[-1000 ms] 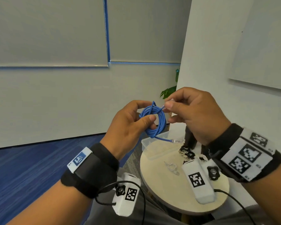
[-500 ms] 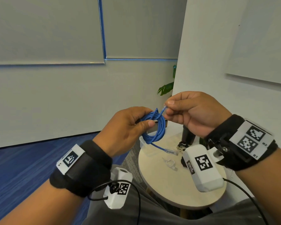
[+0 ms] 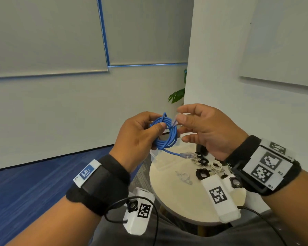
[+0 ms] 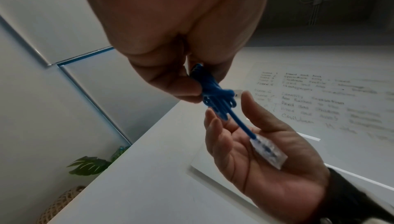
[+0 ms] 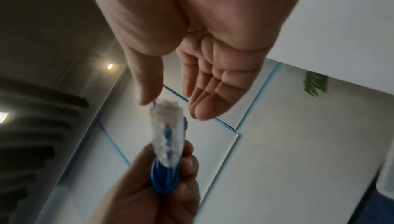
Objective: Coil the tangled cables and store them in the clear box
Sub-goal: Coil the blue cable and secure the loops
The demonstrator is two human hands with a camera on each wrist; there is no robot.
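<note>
- Fingers (image 3: 159, 126) of the left hand (image 3: 137, 137) curl round the blue cable coil (image 3: 164, 134), thumb pressed on its front, holding it up in the air above the bench (image 3: 181, 197).
- Smooth round blue strands lie bunched in a tight ring; from the left wrist view they bundle edge-on just past the thumb.
- One short tail drops from the bottom of the ring and ends in a clear plastic plug (image 3: 188, 154) hanging free over the bench edge.
- Second clear plug (image 3: 174, 121) sticks up at the top of the ring, right at the right hand's thumb tip; whether skin touches it, cannot tell.
- Right hand (image 3: 208, 130) is loosely spread, fingers relaxed and nearly straight, palm open just beside the coil, gripping nothing.
- Clear box (image 3: 156, 158) shows only as a see-through edge at the bench's far left, behind the hanging tail.
- Round pale bench carries small black and white cable bundles (image 3: 205, 166) and a little clear tie (image 3: 183, 177).
</note>
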